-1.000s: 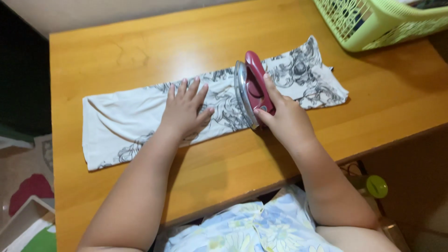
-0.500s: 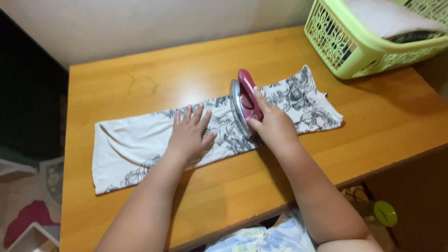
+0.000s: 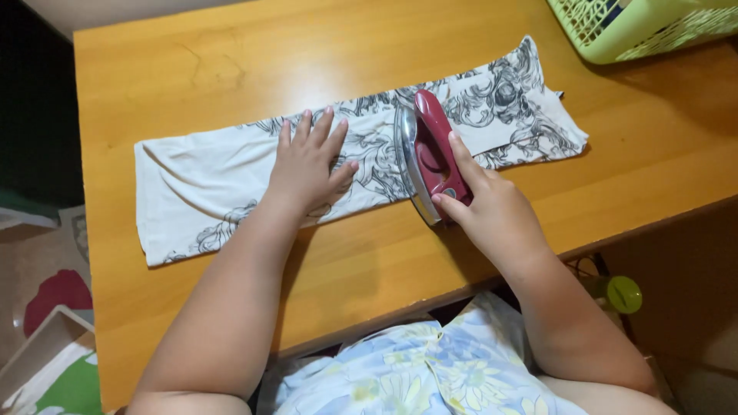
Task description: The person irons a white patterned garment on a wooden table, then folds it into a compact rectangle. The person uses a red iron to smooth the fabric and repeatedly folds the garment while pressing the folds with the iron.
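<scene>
Both hands on the cloth [image 3: 231, 177]: left hand [image 3: 307, 165] flat, right hand [image 3: 492, 211] gripping iron [image 3: 429, 154].

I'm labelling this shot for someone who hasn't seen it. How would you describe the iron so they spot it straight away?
Start at the orange wooden table and find the long folded white cloth with black drawings lying across it. The iron sits on the cloth's printed half, gripped by the right hand. It is the only dark red thing there, with a shiny metal base.

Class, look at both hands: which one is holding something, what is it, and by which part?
The right hand holds the maroon iron by its top handle. The left hand only presses flat on the folded cloth.
</scene>
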